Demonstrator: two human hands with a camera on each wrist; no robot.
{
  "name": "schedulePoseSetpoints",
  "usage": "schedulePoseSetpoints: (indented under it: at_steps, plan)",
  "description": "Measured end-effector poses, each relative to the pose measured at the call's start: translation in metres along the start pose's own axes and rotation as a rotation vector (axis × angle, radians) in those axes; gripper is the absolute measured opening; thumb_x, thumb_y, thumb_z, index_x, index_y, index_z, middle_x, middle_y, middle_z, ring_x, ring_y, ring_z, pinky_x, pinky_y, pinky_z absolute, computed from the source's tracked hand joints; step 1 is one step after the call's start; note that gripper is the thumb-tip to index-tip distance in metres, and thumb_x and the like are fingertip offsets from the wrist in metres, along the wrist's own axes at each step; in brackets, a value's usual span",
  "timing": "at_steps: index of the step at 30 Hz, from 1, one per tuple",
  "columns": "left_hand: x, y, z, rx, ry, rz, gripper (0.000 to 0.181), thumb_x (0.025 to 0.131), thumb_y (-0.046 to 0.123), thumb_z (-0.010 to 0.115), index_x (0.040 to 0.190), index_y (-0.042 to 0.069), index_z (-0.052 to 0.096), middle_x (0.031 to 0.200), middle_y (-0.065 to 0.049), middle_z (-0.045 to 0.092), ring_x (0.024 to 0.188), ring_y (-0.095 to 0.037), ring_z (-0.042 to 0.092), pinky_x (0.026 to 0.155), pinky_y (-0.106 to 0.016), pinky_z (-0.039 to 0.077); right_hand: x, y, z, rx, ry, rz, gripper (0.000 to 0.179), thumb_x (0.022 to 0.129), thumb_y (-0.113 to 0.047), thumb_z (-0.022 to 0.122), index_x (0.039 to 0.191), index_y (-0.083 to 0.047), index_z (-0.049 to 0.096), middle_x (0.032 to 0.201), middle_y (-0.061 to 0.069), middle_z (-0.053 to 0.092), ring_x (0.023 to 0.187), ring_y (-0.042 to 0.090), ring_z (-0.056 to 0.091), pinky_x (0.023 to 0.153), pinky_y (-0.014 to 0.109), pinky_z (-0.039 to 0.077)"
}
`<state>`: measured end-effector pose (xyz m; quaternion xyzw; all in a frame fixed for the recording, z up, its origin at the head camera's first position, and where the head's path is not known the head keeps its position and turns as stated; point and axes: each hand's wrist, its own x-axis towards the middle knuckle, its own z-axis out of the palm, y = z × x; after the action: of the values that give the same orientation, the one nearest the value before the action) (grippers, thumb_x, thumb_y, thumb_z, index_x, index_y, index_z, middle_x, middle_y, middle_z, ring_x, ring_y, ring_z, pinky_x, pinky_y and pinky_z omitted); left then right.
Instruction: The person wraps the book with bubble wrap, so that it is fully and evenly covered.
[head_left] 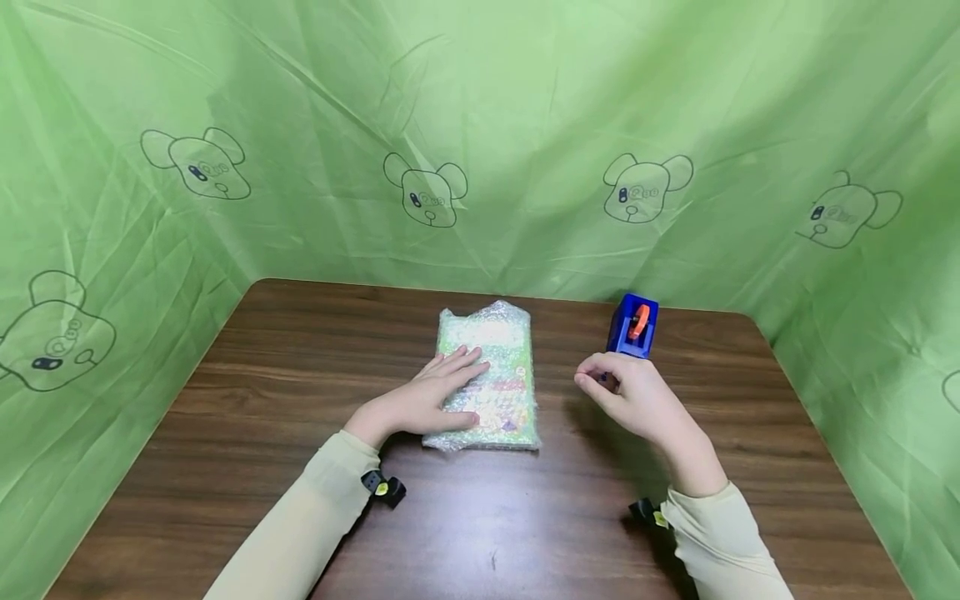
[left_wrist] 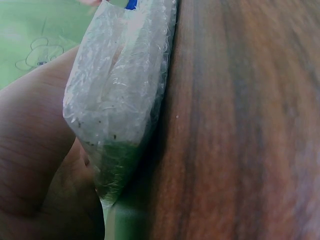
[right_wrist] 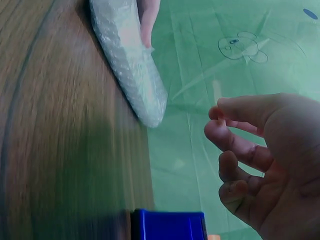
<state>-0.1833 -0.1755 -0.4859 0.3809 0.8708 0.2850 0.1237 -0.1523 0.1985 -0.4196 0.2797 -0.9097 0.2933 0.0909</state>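
Observation:
A flat package in bubble wrap [head_left: 491,333], with a green and white printed face inside, lies on the wooden table. My left hand [head_left: 431,400] rests on its left side, fingers spread over the wrap and thumb near the lower edge. My right hand [head_left: 630,396] is raised to the right of the package, thumb and index finger pinched together. A faint pale strip, which looks like clear tape [right_wrist: 216,90], stands out from the fingertips in the right wrist view. Just beyond that hand is a blue tape dispenser [head_left: 621,325] with an orange roll core [head_left: 639,322].
The brown wooden table [head_left: 300,350] reaches back to a green curtain [head_left: 510,100] printed with bear heads, which encloses it at the back and both sides. Dark straps with small yellow marks sit on both wrists.

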Motion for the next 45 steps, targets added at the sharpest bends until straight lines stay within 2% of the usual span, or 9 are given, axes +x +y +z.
schedulePoseSetpoints:
  at_steps: [5,13,23,28,36,45]
  plan:
    - [0.0,0.0,0.0,0.003,-0.003,0.001,0.089,0.105,0.054,0.068,0.176,0.019,0.027,0.184,-0.006,0.009,0.17,-0.028,0.002,0.135,-0.058,0.001,0.015,-0.006,0.008,0.033,-0.05,-0.005,0.004,0.105,-0.016,0.076,0.103,-0.017,0.079,0.085,-0.012,0.068,0.068,0.007,0.057,0.062,0.027,0.05]
    - [0.001,-0.001,-0.001,0.004,-0.004,-0.006,0.089,0.105,0.052,0.069,0.176,0.02,0.026,0.184,-0.006,0.011,0.17,-0.028,0.003,0.136,-0.057,0.002,0.056,-0.01,0.024,0.072,-0.137,-0.056,0.006,0.106,-0.017,0.075,0.104,-0.013,0.079,0.091,-0.008,0.071,0.073,0.01,0.061,0.067,0.031,0.053]
    - [0.002,0.0,-0.002,0.006,0.001,0.005,0.089,0.105,0.053,0.068,0.176,0.018,0.027,0.184,-0.008,0.012,0.17,-0.03,0.003,0.135,-0.058,0.001,0.089,-0.01,0.044,0.169,-0.21,-0.021,0.014,0.107,-0.02,0.074,0.101,-0.01,0.081,0.086,-0.003,0.074,0.073,0.012,0.063,0.068,0.033,0.054]
    - [0.001,0.001,-0.003,-0.005,0.003,0.012,0.089,0.105,0.051,0.069,0.175,0.017,0.027,0.183,-0.008,0.012,0.17,-0.032,0.004,0.135,-0.059,0.002,0.099,-0.001,0.055,0.152,-0.226,0.003,0.02,0.107,-0.025,0.073,0.097,-0.01,0.081,0.079,-0.007,0.069,0.068,0.012,0.059,0.065,0.032,0.051]
    - [0.0,0.0,-0.003,-0.01,0.003,0.012,0.088,0.105,0.05,0.069,0.175,0.016,0.028,0.183,-0.009,0.012,0.17,-0.033,0.003,0.135,-0.059,0.001,0.106,0.007,0.068,0.102,-0.303,0.066,0.023,0.105,-0.031,0.077,0.089,-0.015,0.08,0.071,-0.008,0.067,0.059,0.009,0.054,0.06,0.03,0.047]
    - [0.001,-0.001,-0.002,-0.012,-0.004,0.01,0.089,0.105,0.051,0.068,0.176,0.017,0.026,0.184,-0.009,0.011,0.17,-0.031,0.002,0.135,-0.058,0.0,0.108,0.011,0.08,0.051,-0.294,0.135,0.033,0.102,-0.036,0.081,0.076,-0.019,0.07,0.059,-0.009,0.053,0.053,0.007,0.043,0.058,0.029,0.042]
